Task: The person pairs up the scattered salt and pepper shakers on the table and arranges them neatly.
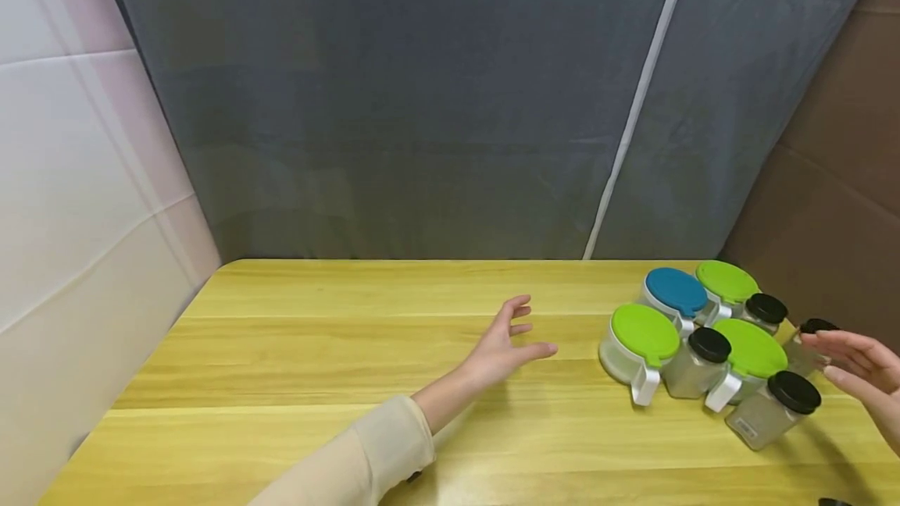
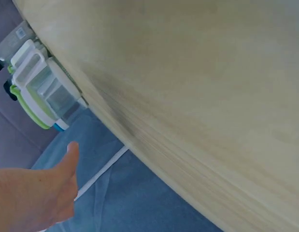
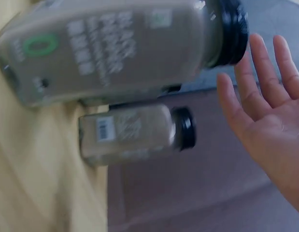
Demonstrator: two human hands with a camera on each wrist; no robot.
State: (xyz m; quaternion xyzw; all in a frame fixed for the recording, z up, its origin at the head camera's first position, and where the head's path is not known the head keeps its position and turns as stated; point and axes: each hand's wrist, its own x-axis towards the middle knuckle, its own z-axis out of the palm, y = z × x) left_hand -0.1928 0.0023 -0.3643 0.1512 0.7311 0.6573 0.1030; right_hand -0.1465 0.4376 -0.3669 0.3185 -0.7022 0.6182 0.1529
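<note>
My left hand [image 1: 501,350] hovers over the table left of the jars, fingers loosely bent and holding nothing. In the left wrist view that hand [image 2: 40,195] has its thumb raised. At the right edge, my right hand [image 1: 861,373] is spread beside a black-lidded spice jar [image 1: 798,350]; whether it touches it I cannot tell. Closer in front stands another black-lidded jar [image 1: 769,416]. In the right wrist view, a jar labelled black pepper [image 3: 139,46] looms near the fingertips of the right hand [image 3: 272,106], and a second jar [image 3: 130,135] stands beyond.
Clustered at the table's right are green-lidded seasoning pots with white handles [image 1: 643,334] [image 1: 748,348] [image 1: 727,281], a blue-lidded pot [image 1: 676,292] and more black-lidded jars [image 1: 692,369] [image 1: 765,311]. A grey curtain [image 1: 422,115] hangs behind the wooden table [image 1: 295,358]. A black lid [image 1: 833,502] shows at the bottom edge.
</note>
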